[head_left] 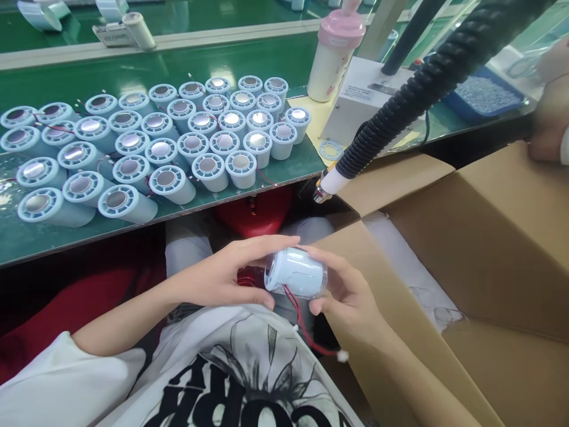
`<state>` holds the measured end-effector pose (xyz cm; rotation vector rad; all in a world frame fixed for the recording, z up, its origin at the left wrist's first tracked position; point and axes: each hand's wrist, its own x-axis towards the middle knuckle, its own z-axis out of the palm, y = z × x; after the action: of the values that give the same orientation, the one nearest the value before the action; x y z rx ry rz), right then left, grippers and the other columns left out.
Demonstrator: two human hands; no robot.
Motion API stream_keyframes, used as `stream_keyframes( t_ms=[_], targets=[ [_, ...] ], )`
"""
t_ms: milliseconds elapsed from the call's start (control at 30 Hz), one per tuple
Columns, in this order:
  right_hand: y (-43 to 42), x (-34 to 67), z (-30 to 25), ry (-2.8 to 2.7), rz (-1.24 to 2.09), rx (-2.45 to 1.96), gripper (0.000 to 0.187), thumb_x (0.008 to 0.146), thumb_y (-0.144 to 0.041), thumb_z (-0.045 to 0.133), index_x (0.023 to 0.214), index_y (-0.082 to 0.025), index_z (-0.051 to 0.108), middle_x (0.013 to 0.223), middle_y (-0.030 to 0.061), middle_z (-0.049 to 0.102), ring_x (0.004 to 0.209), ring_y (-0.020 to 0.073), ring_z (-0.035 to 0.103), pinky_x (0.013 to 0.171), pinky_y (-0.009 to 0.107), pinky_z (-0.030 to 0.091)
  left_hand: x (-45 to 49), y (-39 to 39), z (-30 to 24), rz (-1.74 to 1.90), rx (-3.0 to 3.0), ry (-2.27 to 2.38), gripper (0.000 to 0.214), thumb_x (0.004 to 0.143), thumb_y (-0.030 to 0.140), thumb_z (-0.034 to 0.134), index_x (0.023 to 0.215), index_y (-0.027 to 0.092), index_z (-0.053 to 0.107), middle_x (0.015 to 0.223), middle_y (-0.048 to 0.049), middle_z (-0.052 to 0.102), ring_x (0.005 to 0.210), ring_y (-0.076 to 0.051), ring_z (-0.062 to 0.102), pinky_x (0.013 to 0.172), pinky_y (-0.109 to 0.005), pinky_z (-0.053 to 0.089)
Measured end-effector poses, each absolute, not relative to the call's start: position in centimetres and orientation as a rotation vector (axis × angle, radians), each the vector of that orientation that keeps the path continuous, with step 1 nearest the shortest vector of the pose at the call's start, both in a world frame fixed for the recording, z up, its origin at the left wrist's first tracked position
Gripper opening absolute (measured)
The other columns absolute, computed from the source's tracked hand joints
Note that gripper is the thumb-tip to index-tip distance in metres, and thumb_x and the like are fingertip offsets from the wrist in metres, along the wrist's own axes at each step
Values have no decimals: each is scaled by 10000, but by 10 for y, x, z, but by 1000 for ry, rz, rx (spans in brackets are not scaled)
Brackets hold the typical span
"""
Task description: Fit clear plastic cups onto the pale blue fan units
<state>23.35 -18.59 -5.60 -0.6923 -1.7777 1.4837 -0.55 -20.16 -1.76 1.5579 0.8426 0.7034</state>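
My left hand [235, 270] and my right hand [351, 293] both grip one pale blue cylinder part [296, 273] in front of my lap, below the table edge. The part lies on its side, with a clear cover on its right end. A red wire [306, 329] with a white plug hangs from it. My left fingers curl over its top and left end; my right fingers wrap its right end. Many matching cylinders [151, 145] with shiny metal discs on top stand packed together on the green bench [26, 237] above my hands.
An open cardboard box [502, 249] with white lining stands at my right. A black ribbed hose with a white nozzle [331, 181] hangs over the box's corner. A pink-lidded bottle [333, 56] and a white device box [364, 101] stand behind. Another person's hand [549, 118] shows at far right.
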Motion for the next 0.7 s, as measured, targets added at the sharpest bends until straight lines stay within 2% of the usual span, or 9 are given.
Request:
stream_keyframes(
  t_ms=[67,267,400,567,633,700],
  targets=[
    [-186,235,-54,-1785,1485,-702,579,771,-300,716,1301,-343,488,1333,58,539,1211,246,524,965,407,500,-5,-203,-17,686,1469,830,754,749,173,703,1410,288,359,1418,-101,448,1213,-257,520,977,-350,475],
    [-184,237,-47,-2109,1144,-693,691,731,-149,742,1329,-370,473,1384,29,496,1197,223,545,983,328,496,-3,-209,-26,637,1430,828,765,790,160,657,1444,288,283,1341,-102,523,985,-189,640,840,-286,548],
    [-188,232,-50,-2139,994,-607,726,755,-68,696,1353,-381,431,1439,21,422,1165,202,562,909,298,545,-4,-211,-32,685,1447,804,780,771,142,674,1431,329,303,1472,-102,371,1131,-241,583,920,-329,516],
    [-190,227,-48,-2100,733,-452,750,755,79,574,1373,-315,413,1380,68,466,1216,228,499,975,395,501,-2,-212,-25,689,1240,740,833,731,128,714,1426,315,295,1421,-120,441,1192,-259,548,965,-374,489],
    [-191,228,-45,-2049,824,-520,754,751,57,597,1377,-306,386,1382,89,442,1256,241,461,1002,430,478,-1,-213,-23,727,1232,716,783,719,108,719,1387,300,358,1403,-122,460,1206,-265,536,963,-368,490],
    [-192,229,-44,-1975,1021,-636,752,731,-55,702,1364,-302,379,1405,107,393,1299,275,405,1006,467,466,1,-214,-22,776,1254,724,746,712,84,715,1353,295,396,1383,-117,479,1214,-266,528,950,-354,498]
  ],
)
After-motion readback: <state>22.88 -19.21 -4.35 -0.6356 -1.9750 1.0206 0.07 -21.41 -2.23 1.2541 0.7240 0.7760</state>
